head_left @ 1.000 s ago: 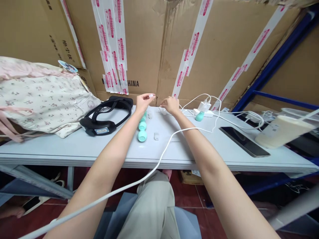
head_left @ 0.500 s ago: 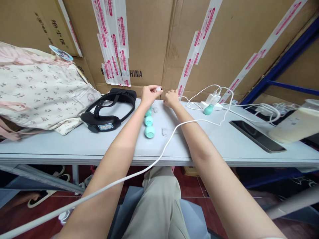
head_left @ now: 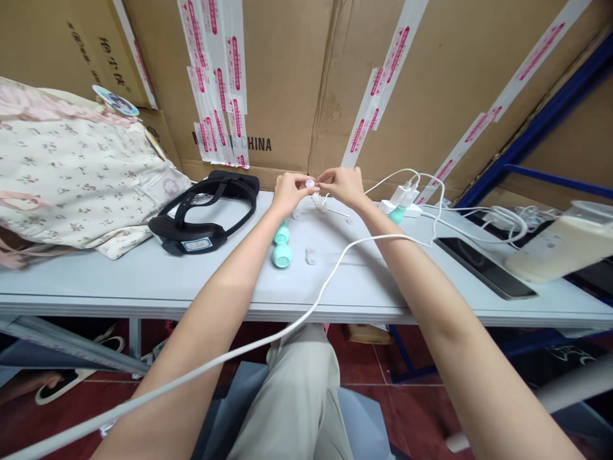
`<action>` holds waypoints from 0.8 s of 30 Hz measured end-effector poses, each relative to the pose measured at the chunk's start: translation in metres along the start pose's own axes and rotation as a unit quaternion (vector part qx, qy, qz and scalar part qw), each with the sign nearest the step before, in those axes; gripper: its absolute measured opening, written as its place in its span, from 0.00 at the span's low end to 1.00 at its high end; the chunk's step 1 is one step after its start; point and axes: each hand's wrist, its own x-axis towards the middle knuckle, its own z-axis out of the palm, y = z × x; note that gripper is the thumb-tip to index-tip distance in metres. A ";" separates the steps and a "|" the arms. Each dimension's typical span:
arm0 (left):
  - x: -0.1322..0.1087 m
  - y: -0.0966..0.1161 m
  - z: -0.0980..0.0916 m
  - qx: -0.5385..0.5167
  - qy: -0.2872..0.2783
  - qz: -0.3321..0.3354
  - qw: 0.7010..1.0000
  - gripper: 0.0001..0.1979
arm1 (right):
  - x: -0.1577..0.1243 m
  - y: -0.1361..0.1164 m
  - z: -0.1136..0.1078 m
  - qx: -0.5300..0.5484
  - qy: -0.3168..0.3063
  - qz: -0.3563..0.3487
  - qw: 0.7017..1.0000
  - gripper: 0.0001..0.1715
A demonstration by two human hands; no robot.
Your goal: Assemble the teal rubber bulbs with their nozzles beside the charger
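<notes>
Over the back of the table my left hand (head_left: 290, 193) pinches a small white round piece (head_left: 310, 183) between thumb and fingertips. My right hand (head_left: 345, 185) meets it from the right, its thumb and finger closed at the edge of that piece; whatever is between them is too small to make out. Mint-green rounded pieces (head_left: 282, 256) stand in a row under my left wrist, partly hidden by it. Below the hands lies a small white part (head_left: 319, 202) with a thin white stick near it. Closer to me is a clear plastic piece (head_left: 311, 256).
A white cable (head_left: 306, 300) crosses in front of both forearms. To the left are a black headset (head_left: 201, 239) and a floral bag (head_left: 81, 172). On the right are a charger (head_left: 403, 195), another mint-green piece (head_left: 396, 214), a phone (head_left: 483, 267) and a plastic jug (head_left: 560, 246). Cardboard stands behind.
My right hand has come up from the tabletop near the cardboard to meet my left hand at the white piece. The small white part below them now shows. The view has shifted slightly.
</notes>
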 end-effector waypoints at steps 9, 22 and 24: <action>-0.008 0.002 0.009 0.034 -0.045 0.003 0.998 0.20 | -0.036 0.008 -0.003 0.440 0.099 0.046 0.891 0.21; -0.010 0.015 0.008 0.068 0.032 0.120 0.990 0.11 | -0.039 -0.006 0.015 0.502 0.131 0.035 0.854 0.17; -0.011 0.017 0.007 0.096 0.039 0.129 0.986 0.10 | -0.039 -0.005 0.016 0.538 0.120 0.041 0.834 0.18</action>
